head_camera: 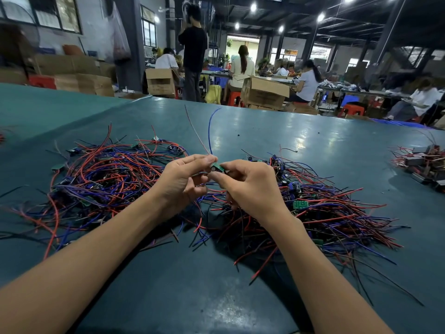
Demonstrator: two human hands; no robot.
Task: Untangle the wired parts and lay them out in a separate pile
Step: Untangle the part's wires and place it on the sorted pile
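Left grip and right grip both pinch one small board, raised over the desk between left heap and right heap. Its blue wire stands up free beyond them. Advice: keep the board steady, ease any snagged lead out slowly, never yank.

Left hand and right hand meet raised, fingertips pinching.

Bare table separates left pile from right pile.
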